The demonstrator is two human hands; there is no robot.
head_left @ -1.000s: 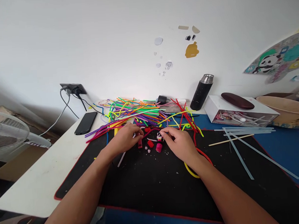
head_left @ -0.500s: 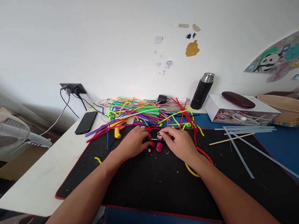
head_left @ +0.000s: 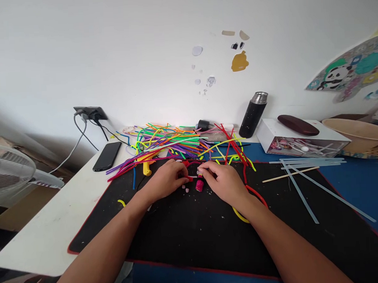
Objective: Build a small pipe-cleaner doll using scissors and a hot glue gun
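Fingers [head_left: 182, 178] of the left hand [head_left: 164, 183] were pinched shut on a small red piece [head_left: 190, 178]. Those of the right hand [head_left: 226, 184] were closed narrowly on the top of a pink figure [head_left: 199, 185], which stood on the black mat [head_left: 193, 237]. Both things sat near the middle of the table [head_left: 55, 230], a little toward its far edge, just in front of the heap of pipe cleaners [head_left: 173, 143]. Pale beads [head_left: 186, 190] lay just beside the figure.

The figure looked tiny, light and fuzzy, probably soft over a bendable core, so it would likely tip or deform under a hard squeeze. A gentle fingertip pinch low on its body seemed the surest hold.

A phone [head_left: 107, 156] lay toward the far left corner, a flask [head_left: 254, 115] stood at the far edge, and clear sticks [head_left: 302, 163] were spread toward the right edge.
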